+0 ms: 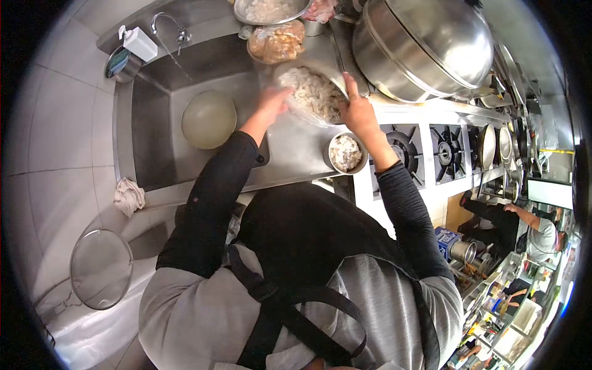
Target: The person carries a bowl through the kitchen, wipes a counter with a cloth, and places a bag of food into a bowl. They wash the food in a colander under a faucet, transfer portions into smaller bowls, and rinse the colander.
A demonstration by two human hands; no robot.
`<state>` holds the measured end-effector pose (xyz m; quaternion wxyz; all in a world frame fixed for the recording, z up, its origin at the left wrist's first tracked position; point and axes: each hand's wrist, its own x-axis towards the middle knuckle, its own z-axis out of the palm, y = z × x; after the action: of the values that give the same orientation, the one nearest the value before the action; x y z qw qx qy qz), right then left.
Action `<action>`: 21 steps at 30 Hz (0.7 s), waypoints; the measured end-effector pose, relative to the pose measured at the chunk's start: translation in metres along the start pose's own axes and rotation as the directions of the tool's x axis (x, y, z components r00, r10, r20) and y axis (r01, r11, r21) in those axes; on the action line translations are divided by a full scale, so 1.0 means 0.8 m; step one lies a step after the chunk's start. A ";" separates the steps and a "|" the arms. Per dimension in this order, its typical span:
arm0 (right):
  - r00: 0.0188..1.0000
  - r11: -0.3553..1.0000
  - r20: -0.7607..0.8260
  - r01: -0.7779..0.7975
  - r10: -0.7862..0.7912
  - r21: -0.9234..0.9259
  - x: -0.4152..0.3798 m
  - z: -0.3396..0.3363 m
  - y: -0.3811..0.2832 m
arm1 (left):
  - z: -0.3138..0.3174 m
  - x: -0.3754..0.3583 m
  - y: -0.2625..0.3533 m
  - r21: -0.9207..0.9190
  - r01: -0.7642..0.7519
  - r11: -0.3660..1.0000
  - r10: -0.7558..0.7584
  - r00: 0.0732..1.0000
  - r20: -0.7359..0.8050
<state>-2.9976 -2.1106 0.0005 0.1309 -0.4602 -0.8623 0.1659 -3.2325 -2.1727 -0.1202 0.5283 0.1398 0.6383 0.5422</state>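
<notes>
My right hand is closed on the right rim of a metal bowl, the thumb along its edge. Greyish-white food pieces fill the bowl, and clear plastic shows at its lower edge. My left hand is at the bowl's left side, its fingers smeared by motion, so I cannot tell whether it grips the rim or the plastic. Just below my right hand, a small metal pot with white and grey pieces stands on the steel counter.
Left lies a steel sink holding a round bowl of cloudy water; the tap is running. Behind the bowl are a bag of orange-brown food and a large domed steamer. Gas burners extend right, with a person beyond.
</notes>
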 end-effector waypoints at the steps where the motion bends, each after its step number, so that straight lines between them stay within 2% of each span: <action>1: 0.999 0.999 0.033 0.020 -0.022 0.041 -0.002 0.002 0.001 | -0.001 0.005 0.001 -0.054 -0.041 0.998 0.039 0.999 -0.037; 2: 0.991 0.991 -0.046 0.131 -0.129 0.023 -0.007 0.007 0.001 | -0.005 0.008 -0.001 -0.055 -0.043 0.998 0.041 0.999 -0.032; 4: 0.986 0.988 -0.057 0.155 -0.154 0.010 -0.021 0.015 0.002 | -0.017 0.003 0.001 -0.202 -0.045 0.978 0.036 0.998 -0.046; 6: 0.985 0.985 -0.072 0.161 -0.157 0.058 -0.023 0.017 0.006 | -0.026 0.003 0.000 -0.178 -0.053 0.983 0.043 0.997 -0.057; 9: 0.978 0.982 -0.091 0.189 -0.186 0.019 -0.018 0.016 -0.001 | -0.032 -0.003 0.004 -0.256 -0.023 0.966 0.031 0.999 0.028; 11: 0.989 0.989 -0.064 0.139 -0.136 0.045 -0.007 0.017 -0.001 | -0.018 -0.017 0.011 -0.315 0.106 0.943 -0.110 0.994 0.002; 12: 0.988 0.988 -0.063 0.145 -0.143 0.045 -0.005 0.016 -0.003 | -0.008 -0.021 0.007 -0.319 0.101 0.942 -0.107 0.994 -0.002; 14: 0.978 0.981 -0.085 0.192 -0.189 0.031 0.000 0.015 -0.010 | 0.015 -0.028 -0.008 -0.288 0.378 0.880 -0.356 0.926 0.127; 15: 0.977 0.980 -0.084 0.197 -0.194 0.031 -0.001 0.015 -0.013 | 0.028 -0.035 -0.019 -0.292 0.375 0.880 -0.354 0.927 0.124; 17: 0.982 0.983 -0.064 0.179 -0.177 0.027 -0.002 0.014 -0.019 | 0.052 -0.043 -0.037 -0.416 0.322 0.850 -0.243 0.942 0.232; 20: 0.983 0.983 -0.073 0.174 -0.169 0.063 -0.010 0.020 -0.021 | 0.066 -0.032 -0.064 -0.536 0.275 0.798 -0.154 0.953 0.260; 21: 0.983 0.983 -0.072 0.172 -0.168 0.061 -0.011 0.015 -0.022 | 0.069 -0.044 -0.051 -0.520 0.263 0.813 -0.174 0.961 0.213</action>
<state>-3.0103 -2.1293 -0.0041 0.1888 -0.3855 -0.8875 0.1676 -3.1564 -2.1842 -0.1283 0.6531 -0.0481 0.4270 0.6236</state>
